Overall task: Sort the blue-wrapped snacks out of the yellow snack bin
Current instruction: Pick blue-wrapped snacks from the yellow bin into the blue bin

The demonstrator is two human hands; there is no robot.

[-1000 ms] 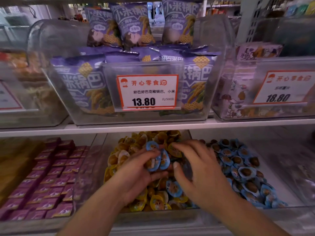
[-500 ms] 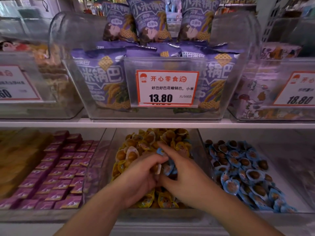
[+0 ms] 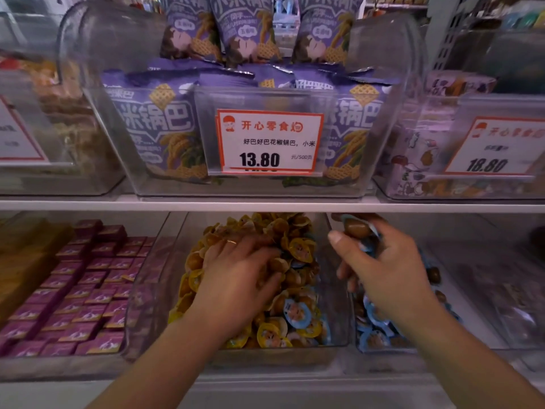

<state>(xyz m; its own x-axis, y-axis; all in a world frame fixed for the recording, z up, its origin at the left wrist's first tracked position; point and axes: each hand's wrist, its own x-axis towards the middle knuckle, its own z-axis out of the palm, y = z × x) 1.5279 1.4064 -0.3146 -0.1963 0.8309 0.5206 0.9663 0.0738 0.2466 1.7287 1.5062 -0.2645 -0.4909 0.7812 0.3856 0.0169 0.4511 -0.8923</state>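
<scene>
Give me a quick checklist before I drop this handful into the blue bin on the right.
1. Right hand grips blue-wrapped snacks: ok.
2. Right hand is past the yellow snack bin wall, over the blue bin: ok.
3. No yellow wrappers mixed into the handful: cannot tell, the fingers hide most of it.
4. Left hand rests on the yellow pile, clear of the drop: ok.
5. Yellow snack bin free of blue wrappers: not ok, a blue one lies near the front.
</scene>
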